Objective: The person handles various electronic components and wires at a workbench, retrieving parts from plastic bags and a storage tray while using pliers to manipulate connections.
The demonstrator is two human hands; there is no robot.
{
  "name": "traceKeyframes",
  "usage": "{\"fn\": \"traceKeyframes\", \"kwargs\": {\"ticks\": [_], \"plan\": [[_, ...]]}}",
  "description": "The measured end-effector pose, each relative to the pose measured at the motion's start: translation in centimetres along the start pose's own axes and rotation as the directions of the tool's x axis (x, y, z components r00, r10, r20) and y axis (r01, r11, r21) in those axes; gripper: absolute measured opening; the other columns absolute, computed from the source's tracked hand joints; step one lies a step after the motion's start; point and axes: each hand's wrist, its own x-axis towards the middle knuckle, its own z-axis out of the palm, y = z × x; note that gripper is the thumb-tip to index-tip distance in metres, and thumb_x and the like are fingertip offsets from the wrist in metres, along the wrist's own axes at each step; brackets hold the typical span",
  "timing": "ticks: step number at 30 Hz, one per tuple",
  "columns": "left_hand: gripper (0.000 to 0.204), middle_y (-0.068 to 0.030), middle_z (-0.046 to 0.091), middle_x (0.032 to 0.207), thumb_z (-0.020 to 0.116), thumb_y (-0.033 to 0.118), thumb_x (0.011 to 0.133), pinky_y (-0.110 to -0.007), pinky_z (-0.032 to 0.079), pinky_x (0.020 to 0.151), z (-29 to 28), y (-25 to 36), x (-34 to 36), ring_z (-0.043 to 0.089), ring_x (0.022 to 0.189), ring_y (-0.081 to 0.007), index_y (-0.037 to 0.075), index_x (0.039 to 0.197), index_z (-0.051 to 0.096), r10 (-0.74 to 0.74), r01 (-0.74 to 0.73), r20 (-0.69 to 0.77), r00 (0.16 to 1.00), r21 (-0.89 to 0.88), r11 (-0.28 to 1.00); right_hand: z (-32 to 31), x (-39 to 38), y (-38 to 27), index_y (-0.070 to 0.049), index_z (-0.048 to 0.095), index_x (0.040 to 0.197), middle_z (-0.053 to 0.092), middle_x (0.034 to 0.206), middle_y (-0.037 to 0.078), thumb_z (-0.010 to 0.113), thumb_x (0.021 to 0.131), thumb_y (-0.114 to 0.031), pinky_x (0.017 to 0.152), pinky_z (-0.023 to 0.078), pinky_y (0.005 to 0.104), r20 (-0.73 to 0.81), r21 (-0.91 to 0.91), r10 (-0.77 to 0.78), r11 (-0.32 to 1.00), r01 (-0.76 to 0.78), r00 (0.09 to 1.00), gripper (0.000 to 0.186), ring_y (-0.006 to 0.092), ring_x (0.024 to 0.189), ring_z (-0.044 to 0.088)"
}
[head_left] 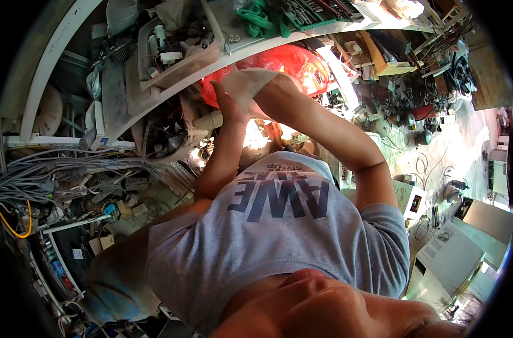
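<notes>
Both arms reach forward to the far edge of the bench. Between my hands is a thin, pale, translucent sheet (246, 84), perhaps a plastic bag, bunched at its lower end. My left hand (232, 106) grips its left side, with the thumb pointing up and the other fingers mostly hidden. At its right side, my right hand (279, 90) bends inward at the wrist and holds the sheet, which covers part of its fingers. Just behind my hands lies a crumpled red plastic bag (301, 61), brightly lit by the sun.
A clear plastic bin (214, 50) of small parts stands on the white-edged bench, left of a green cloth strip (256, 21) and a green tray of tools (310, 16). Grey cables (65, 169) heap at the left. Clutter covers the floor, with a white appliance casing (451, 253) at right.
</notes>
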Motion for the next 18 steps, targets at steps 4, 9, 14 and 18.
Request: {"fn": "traceKeyframes", "kwargs": {"ticks": [4, 9, 14, 18], "plan": [[0.086, -0.0188, 0.049, 0.130, 0.020, 0.070, 0.091, -0.049, 0.037, 0.103, -0.8, 1.4, -0.5, 0.048, 0.120, -0.0340, -0.001, 0.135, 0.040, -0.142, 0.145, 0.031, 0.989, -0.283, 0.948, 2.5, 1.6, 0.5, -0.002, 0.066, 0.081, 0.068, 0.086, 0.012, 0.059, 0.076, -0.011, 0.053, 0.051, 0.0407, -0.071, -0.106, -0.131, 0.987, 0.124, 0.989, 0.013, 0.0268, 0.076, 0.068], [0.087, -0.0186, 0.047, 0.133, 0.027, 0.071, 0.088, -0.050, 0.036, 0.104, -0.6, 2.2, -1.2, 0.046, 0.123, -0.0343, 0.000, 0.138, 0.037, -0.130, 0.183, 0.142, 0.981, -0.475, 0.861, 2.7, 2.5, -0.3, -0.009, 0.067, 0.076, 0.067, 0.085, 0.005, 0.063, 0.072, -0.010, 0.052, 0.048, 0.0365, 0.108, -0.455, -0.229, 0.854, 0.253, 0.967, 0.006, 0.0223, 0.073, 0.066], [0.090, -0.0182, 0.047, 0.133, 0.043, 0.071, 0.080, -0.050, 0.039, 0.104, -2.7, 1.8, -0.3, 0.046, 0.123, -0.0350, 0.002, 0.138, 0.037, -0.085, 0.115, 0.093, 0.992, -0.382, 0.917, -0.4, 3.0, -1.4, -0.014, 0.063, 0.076, 0.060, 0.082, 0.002, 0.061, 0.069, -0.009, 0.072, 0.045, 0.0333, 0.019, -0.456, -0.367, 0.825, 0.334, 0.930, 0.009, 0.0199, 0.083, 0.059], [0.045, -0.0131, 0.052, 0.126, 0.049, 0.026, 0.089, -0.046, 0.043, 0.101, -2.5, 1.7, -0.3, 0.050, 0.118, -0.0321, 0.002, 0.127, 0.046, -0.068, 0.114, 0.107, 0.992, -0.507, 0.854, -4.8, 3.7, -0.4, -0.007, 0.061, 0.086, 0.059, 0.085, 0.008, 0.061, 0.079, -0.005, 0.075, 0.048, 0.0384, -0.174, 0.017, -0.265, 0.962, 0.271, 0.949, 0.008, 0.0296, 0.085, 0.059]]}}
